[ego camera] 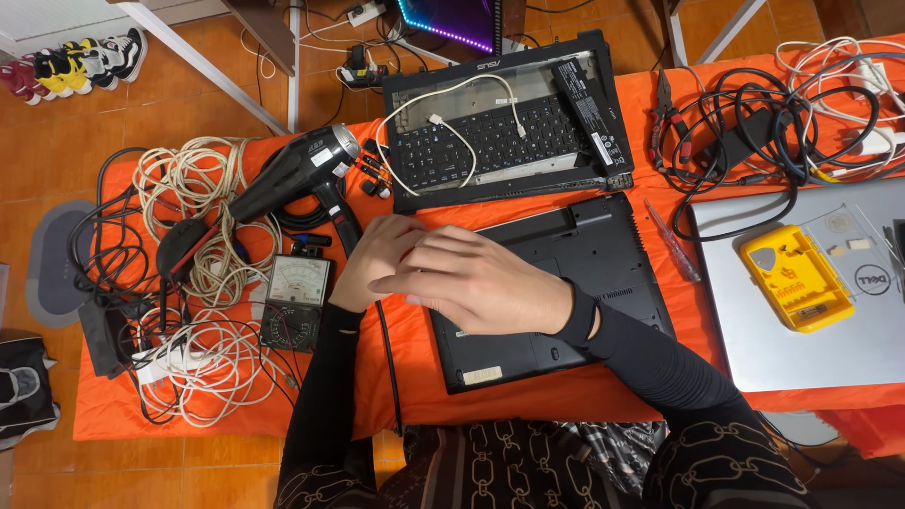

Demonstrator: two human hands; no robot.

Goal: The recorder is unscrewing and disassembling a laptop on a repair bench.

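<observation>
A black laptop base (575, 273) is laid upside down near the middle of the front edge of the worktop (113, 415), which is covered with an orange cloth. A small pale rectangular label (483, 375) is seen at the front left corner of this base. The right hand (481, 283) is stretched flat over the left part of the base, with the fingers released and nothing grasped. The left hand (377, 259) is placed just beside it, at the left edge of the base, partly hidden under the right hand; its fingers are bent, but it cannot be told whether something is gripped.

Behind the base, a black keyboard frame (500, 132) is laid open, with a white cable (452, 118) across the keys and a long black battery (592, 108) with a white label strip along its right side. A black hair dryer (302, 170) is placed towards the back left, and an analogue multimeter (294, 297) with a white dial face is set just left of the left hand. Coils of white cord (203, 188) are spread at the left edge. Near the right edge, a silver laptop (801, 311) is closed, with a round logo on its lid; a yellow bit case (797, 278) is put on it. A red screwdriver (671, 240) is laid between the two laptops.
</observation>
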